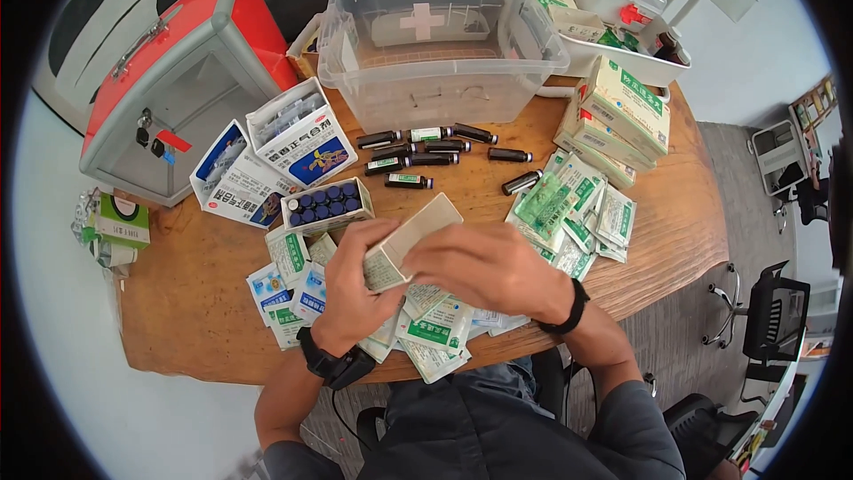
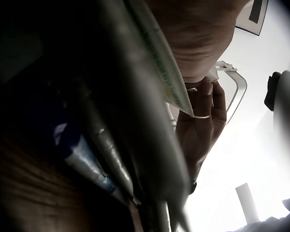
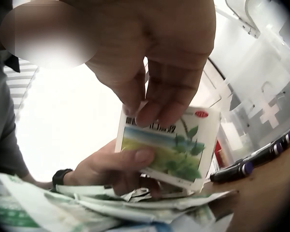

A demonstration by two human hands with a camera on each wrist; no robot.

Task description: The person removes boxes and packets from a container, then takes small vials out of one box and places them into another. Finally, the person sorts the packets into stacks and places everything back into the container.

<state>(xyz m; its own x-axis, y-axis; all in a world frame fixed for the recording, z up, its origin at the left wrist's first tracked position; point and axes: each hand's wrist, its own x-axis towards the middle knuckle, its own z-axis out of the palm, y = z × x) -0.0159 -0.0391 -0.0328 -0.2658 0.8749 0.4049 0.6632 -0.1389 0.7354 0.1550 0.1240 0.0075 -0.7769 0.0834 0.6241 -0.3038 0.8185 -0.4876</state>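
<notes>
A small white medicine box (image 1: pixel 425 224), its pale inside showing, is tilted above the sachets at the near edge. My left hand (image 1: pixel 348 283) grips its side and lower end; the thumb lies across the printed front in the right wrist view. My right hand (image 1: pixel 493 271) pinches the box's upper edge, bent fingertips over the panel with the leaf picture (image 3: pixel 181 154). Green-and-white sachets (image 1: pixel 435 329) lie under both hands. Left of the box stands an open carton (image 1: pixel 333 224) of blue-capped vials. The left wrist view is mostly dark and blurred.
Dark bottles (image 1: pixel 435 158) lie mid-table before a clear plastic bin (image 1: pixel 426 98). A red-framed cabinet (image 1: pixel 191 80) and open cartons (image 1: pixel 302 147) stand left. More sachets (image 1: pixel 573 213), stacked boxes (image 1: pixel 622 116) and a white container (image 1: pixel 613 58) are right.
</notes>
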